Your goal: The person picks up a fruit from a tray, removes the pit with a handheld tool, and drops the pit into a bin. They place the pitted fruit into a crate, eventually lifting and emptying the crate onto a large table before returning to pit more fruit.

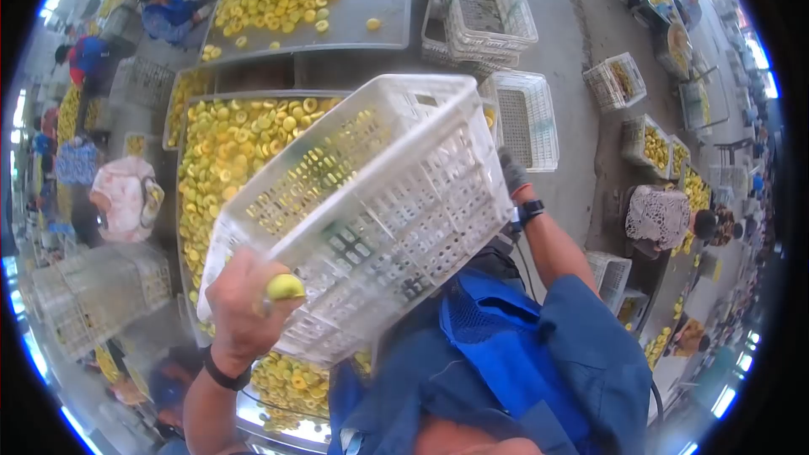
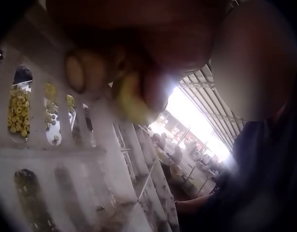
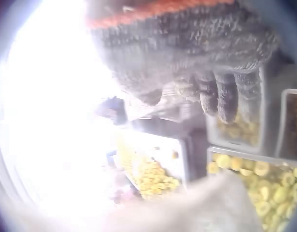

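A white perforated plastic crate (image 1: pixel 396 194) is held tilted in front of the body, above a tray of yellow-green fruit pieces (image 1: pixel 227 143). The bare left hand (image 1: pixel 244 299) grips the crate's near left end, with a yellow-green fruit piece (image 1: pixel 285 287) at its fingers. Close up in the left wrist view, this fruit piece (image 2: pixel 131 99) and a blurred tan round-ended thing (image 2: pixel 76 72) lie beside the crate's slotted wall (image 2: pixel 56 154). At the crate's right end is the gloved right hand (image 1: pixel 515 175); the right wrist view shows the grey glove (image 3: pixel 187 58) with its fingers extended.
Another fruit tray (image 1: pixel 371 25) lies beyond. Stacked white crates (image 1: pixel 489 8) and a single crate (image 1: pixel 524 122) stand on the floor at the upper right. Several people sit at both sides, one in a pale top (image 1: pixel 125 198). More crates (image 1: pixel 615 82) hold fruit.
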{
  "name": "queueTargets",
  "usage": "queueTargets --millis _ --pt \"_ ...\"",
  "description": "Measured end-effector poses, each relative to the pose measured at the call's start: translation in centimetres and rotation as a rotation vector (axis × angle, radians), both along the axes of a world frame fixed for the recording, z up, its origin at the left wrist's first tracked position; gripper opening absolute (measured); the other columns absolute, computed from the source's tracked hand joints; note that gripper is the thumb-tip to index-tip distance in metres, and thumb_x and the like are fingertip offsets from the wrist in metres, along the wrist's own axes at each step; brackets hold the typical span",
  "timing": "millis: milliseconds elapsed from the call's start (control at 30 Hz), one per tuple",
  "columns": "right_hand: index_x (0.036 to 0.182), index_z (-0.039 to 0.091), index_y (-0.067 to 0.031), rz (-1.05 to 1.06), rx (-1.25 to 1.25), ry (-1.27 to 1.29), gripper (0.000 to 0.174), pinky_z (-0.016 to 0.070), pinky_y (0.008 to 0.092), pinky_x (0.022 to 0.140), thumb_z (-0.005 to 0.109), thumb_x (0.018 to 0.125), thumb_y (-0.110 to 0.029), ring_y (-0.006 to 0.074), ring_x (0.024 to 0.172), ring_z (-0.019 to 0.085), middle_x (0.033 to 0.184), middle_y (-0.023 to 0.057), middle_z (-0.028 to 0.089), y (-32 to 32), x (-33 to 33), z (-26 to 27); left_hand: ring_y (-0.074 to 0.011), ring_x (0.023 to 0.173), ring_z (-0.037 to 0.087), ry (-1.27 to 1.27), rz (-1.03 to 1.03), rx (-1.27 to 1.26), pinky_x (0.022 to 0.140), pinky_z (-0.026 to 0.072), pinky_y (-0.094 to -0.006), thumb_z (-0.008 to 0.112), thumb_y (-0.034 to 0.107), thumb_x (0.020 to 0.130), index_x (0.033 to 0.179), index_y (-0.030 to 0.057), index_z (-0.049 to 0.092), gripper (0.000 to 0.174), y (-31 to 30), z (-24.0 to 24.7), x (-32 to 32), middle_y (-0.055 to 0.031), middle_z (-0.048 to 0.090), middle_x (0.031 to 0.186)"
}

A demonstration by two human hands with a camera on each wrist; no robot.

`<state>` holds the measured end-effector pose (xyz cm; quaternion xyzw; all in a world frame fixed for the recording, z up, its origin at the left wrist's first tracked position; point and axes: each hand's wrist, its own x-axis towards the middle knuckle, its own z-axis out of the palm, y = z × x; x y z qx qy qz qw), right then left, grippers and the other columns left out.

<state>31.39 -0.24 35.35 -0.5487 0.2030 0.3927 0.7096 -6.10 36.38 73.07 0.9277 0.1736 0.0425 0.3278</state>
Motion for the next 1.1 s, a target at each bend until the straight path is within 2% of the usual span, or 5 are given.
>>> queueTargets --millis 100,300,567,733,1100 --pt "0.139 0.059 -0.0061 0.303 0.292 0.003 0.06 0.0503 0.045 0.102 0.053 0.104 -0.054 0.0272 0.119 0.063 0.129 0.0133 0.067 0.4 4.8 13.3 -0.034 0.073 0.059 0.04 -0.232 0.199 0.062 0.0438 -0.0417 0.08 0.009 0.065 0.092 0.011 0.071 0.029 -1.3 0.7 7.1 -0.0108 0.058 0.085" --pt "0.13 0.066 -0.0025 0.436 0.038 0.241 0.058 0.06 0.035 0.077 0.085 0.085 -0.034 0.0217 0.092 0.073 0.111 0.0126 0.074 -2.0 7.2 6.4 -0.0266 0.073 0.057 0.066 -0.652 0.411 0.06 0.0415 -0.041 0.078 0.024 0.066 0.091 0.0193 0.07 0.026 -5.7 -0.8 23.7 -0.0069 0.051 0.082" --pt "0.115 0.072 0.0075 0.437 -0.035 0.145 0.038 0.0591 0.0369 0.074 0.074 0.078 0.0 0.0231 0.081 0.072 0.101 0.0141 0.076 -13.1 15.2 6.8 -0.0294 0.084 0.06 0.153 -0.949 0.399 0.073 0.0466 -0.0449 0.081 0.018 0.059 0.101 0.0198 0.071 0.044 -7.6 0.1 43.8 -0.0052 0.055 0.09" --pt "0.114 0.068 0.0057 0.211 -0.144 -0.147 0.036 0.0592 0.0387 0.079 0.067 0.078 0.005 0.0256 0.086 0.071 0.099 0.0132 0.073 -12.5 25.2 16.5 -0.0369 0.132 0.055 -0.004 -0.833 0.395 0.112 0.0414 -0.0474 0.084 0.013 0.065 0.098 0.0086 0.07 0.036 -8.7 3.4 50.0 -0.0206 0.057 0.14" --pt "0.105 0.072 0.001 0.316 -1.111 -0.924 0.029 0.0543 0.041 0.078 0.071 0.082 -0.017 0.0269 0.086 0.069 0.099 0.0172 0.073 -5.0 52.0 1.9 -0.0289 0.121 0.062 0.118 0.078 -0.491 0.1 0.0505 -0.0379 0.082 0.004 0.075 0.103 0.0023 0.071 0.03 -9.4 -9.8 36.5 -0.0147 0.063 0.134"
